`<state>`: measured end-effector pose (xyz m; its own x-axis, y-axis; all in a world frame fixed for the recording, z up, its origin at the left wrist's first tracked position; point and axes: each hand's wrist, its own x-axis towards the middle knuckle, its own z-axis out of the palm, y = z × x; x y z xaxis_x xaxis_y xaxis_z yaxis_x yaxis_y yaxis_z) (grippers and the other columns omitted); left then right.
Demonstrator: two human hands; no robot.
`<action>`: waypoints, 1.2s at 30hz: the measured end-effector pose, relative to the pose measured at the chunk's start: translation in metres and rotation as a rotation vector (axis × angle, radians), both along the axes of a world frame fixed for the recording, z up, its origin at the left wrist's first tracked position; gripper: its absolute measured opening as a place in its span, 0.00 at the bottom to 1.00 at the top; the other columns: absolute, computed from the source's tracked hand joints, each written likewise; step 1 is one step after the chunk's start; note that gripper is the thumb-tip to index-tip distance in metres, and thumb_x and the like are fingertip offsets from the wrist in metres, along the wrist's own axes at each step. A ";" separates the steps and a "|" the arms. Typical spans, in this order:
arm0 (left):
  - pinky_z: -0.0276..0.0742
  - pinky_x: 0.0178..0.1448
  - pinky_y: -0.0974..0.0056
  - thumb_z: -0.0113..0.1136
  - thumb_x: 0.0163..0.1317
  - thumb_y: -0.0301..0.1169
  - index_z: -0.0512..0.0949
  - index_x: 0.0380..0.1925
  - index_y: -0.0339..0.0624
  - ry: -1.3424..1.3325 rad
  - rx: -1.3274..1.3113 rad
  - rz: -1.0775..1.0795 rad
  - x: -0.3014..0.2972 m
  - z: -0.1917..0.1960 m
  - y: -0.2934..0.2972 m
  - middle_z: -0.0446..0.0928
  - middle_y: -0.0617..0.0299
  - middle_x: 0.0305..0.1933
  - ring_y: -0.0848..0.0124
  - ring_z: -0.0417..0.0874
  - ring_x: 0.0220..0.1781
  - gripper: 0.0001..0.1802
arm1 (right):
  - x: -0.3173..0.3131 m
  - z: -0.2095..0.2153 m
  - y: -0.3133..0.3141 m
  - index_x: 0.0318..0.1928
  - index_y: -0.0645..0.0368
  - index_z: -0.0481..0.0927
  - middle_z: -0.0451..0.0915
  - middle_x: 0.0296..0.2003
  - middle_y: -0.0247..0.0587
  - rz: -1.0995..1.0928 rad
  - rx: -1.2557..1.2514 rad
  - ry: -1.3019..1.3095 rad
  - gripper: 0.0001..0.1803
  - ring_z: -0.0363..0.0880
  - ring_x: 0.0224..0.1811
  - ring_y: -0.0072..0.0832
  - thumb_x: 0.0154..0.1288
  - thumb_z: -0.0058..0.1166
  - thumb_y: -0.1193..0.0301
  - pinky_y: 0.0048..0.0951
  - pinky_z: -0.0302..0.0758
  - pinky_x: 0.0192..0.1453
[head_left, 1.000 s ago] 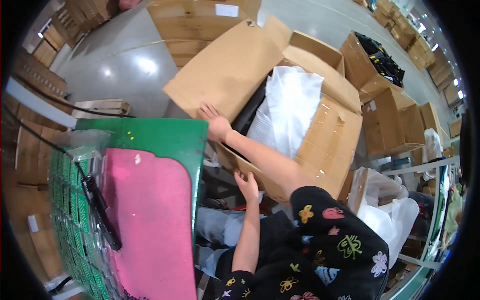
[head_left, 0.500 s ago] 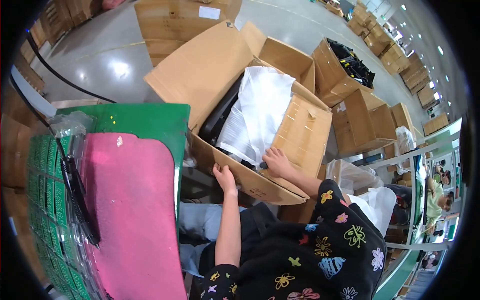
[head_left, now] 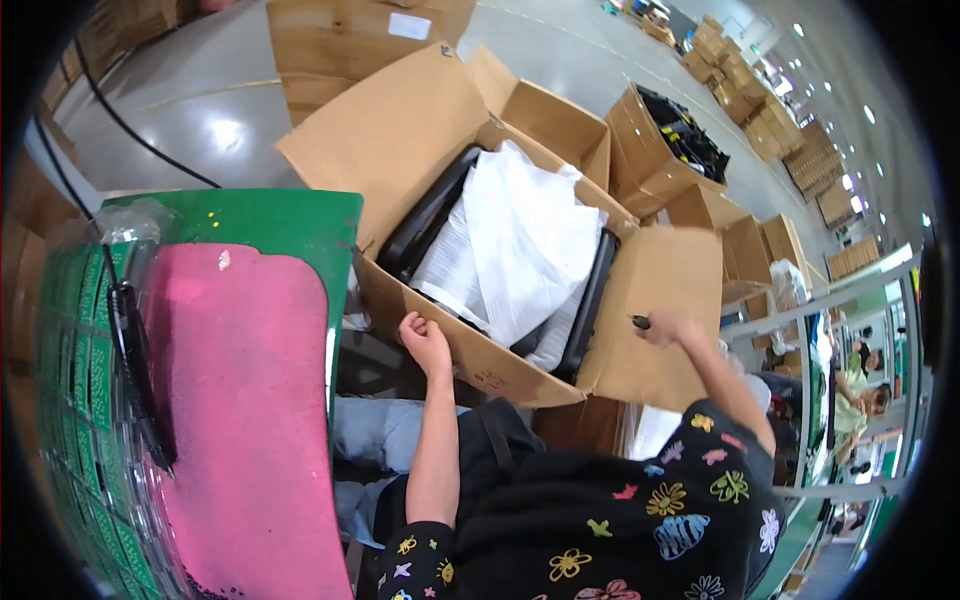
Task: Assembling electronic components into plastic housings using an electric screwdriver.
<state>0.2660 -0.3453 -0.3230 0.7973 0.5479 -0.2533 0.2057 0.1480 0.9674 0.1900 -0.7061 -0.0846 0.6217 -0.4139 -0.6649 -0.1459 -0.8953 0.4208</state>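
An open cardboard box (head_left: 505, 372) stands in front of me. Inside it, white foam wrapping (head_left: 520, 225) covers the middle, with black curved plastic parts (head_left: 437, 212) along both sides. My left hand (head_left: 427, 343) is against the outside of the box's near wall, just below the rim, its fingers curled and nothing visible in them. Over the folded-out right flap (head_left: 655, 270), my right hand (head_left: 670, 330) grips a small dark tool (head_left: 641, 322). Only the tool's tip sticks out past the fingers, so its kind is unclear.
To my left is a green table (head_left: 290, 215) with a pink mat (head_left: 240, 400), green circuit boards (head_left: 100, 380) and a black cable. Beyond the box are a box of black parts (head_left: 685, 140) and other cartons (head_left: 370, 50). A grey metal frame (head_left: 850, 295) rises at the right.
My right hand has moved right, away from the box, with the dark tool. The right flap has swung outward, exposing more wrapping and the right-hand black part. My left hand's fingers have curled in.
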 end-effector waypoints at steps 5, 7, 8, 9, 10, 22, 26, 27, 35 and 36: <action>0.77 0.46 0.68 0.57 0.67 0.29 0.76 0.48 0.35 -0.105 -0.217 -0.690 -0.020 0.060 0.019 0.83 0.58 0.41 0.74 0.82 0.41 0.13 | 0.006 -0.047 0.126 0.68 0.59 0.61 0.75 0.54 0.43 -0.411 1.273 -0.725 0.31 0.76 0.49 0.29 0.77 0.42 0.51 0.33 0.73 0.53; 0.77 0.44 0.69 0.57 0.69 0.29 0.76 0.50 0.35 -0.181 -0.397 -0.892 -0.031 0.105 0.021 0.82 0.59 0.41 0.74 0.82 0.40 0.13 | 0.013 -0.043 0.176 0.75 0.56 0.42 0.58 0.69 0.46 -0.279 1.608 -0.585 0.39 0.72 0.59 0.34 0.77 0.41 0.50 0.36 0.71 0.58; 0.78 0.44 0.69 0.57 0.70 0.29 0.76 0.50 0.34 -0.225 -0.520 -0.924 -0.042 0.140 0.028 0.82 0.60 0.42 0.74 0.82 0.41 0.13 | 0.016 -0.036 0.199 0.75 0.56 0.38 0.53 0.72 0.46 -0.153 1.705 -0.484 0.41 0.70 0.62 0.35 0.76 0.41 0.49 0.37 0.69 0.62; 0.78 0.45 0.70 0.57 0.69 0.27 0.77 0.50 0.33 -0.229 -0.538 -0.889 -0.055 0.169 0.036 0.82 0.60 0.42 0.74 0.83 0.42 0.13 | 0.018 -0.028 0.219 0.75 0.56 0.37 0.52 0.72 0.47 -0.113 1.798 -0.373 0.43 0.69 0.64 0.36 0.76 0.42 0.48 0.38 0.67 0.64; 0.79 0.45 0.71 0.57 0.69 0.25 0.77 0.51 0.32 -0.236 -0.553 -0.848 -0.066 0.190 0.045 0.82 0.61 0.43 0.74 0.83 0.43 0.12 | 0.022 -0.020 0.239 0.75 0.56 0.35 0.51 0.72 0.47 -0.067 1.891 -0.253 0.45 0.68 0.65 0.37 0.75 0.43 0.48 0.39 0.65 0.67; 0.81 0.47 0.65 0.71 0.54 0.17 0.82 0.34 0.27 -0.304 -0.085 -0.087 -0.260 0.296 0.163 0.83 0.52 0.36 0.67 0.85 0.40 0.09 | 0.198 -0.046 0.298 0.64 0.62 0.66 0.69 0.61 0.53 0.924 1.203 -0.768 0.45 0.64 0.65 0.51 0.41 0.71 0.79 0.43 0.60 0.71; 0.74 0.39 0.72 0.71 0.53 0.26 0.79 0.29 0.34 -0.110 0.477 0.802 -0.352 0.322 0.209 0.79 0.59 0.31 0.75 0.78 0.31 0.09 | 0.309 -0.137 0.223 0.69 0.65 0.60 0.67 0.65 0.57 0.922 0.811 -0.946 0.45 0.63 0.68 0.53 0.49 0.65 0.81 0.45 0.59 0.73; 0.68 0.35 0.75 0.63 0.56 0.23 0.77 0.30 0.35 -0.064 0.587 1.004 -0.371 0.324 0.225 0.74 0.67 0.30 0.80 0.72 0.30 0.04 | 0.330 -0.161 0.210 0.70 0.62 0.59 0.65 0.67 0.57 0.924 0.737 -0.897 0.45 0.62 0.69 0.53 0.51 0.63 0.82 0.46 0.58 0.74; 0.72 0.46 0.74 0.65 0.65 0.29 0.81 0.39 0.32 0.126 0.783 1.594 -0.494 0.310 0.259 0.82 0.65 0.36 0.79 0.79 0.39 0.09 | 0.384 -0.231 0.220 0.70 0.54 0.60 0.62 0.70 0.45 1.021 0.175 -0.314 0.44 0.57 0.74 0.42 0.52 0.64 0.76 0.45 0.62 0.72; 0.72 0.46 0.75 0.65 0.64 0.29 0.81 0.39 0.32 0.101 0.704 1.586 -0.496 0.302 0.265 0.82 0.64 0.35 0.79 0.79 0.39 0.10 | 0.394 -0.233 0.207 0.69 0.56 0.62 0.65 0.69 0.47 1.056 0.162 -0.329 0.42 0.61 0.72 0.43 0.52 0.62 0.78 0.46 0.64 0.71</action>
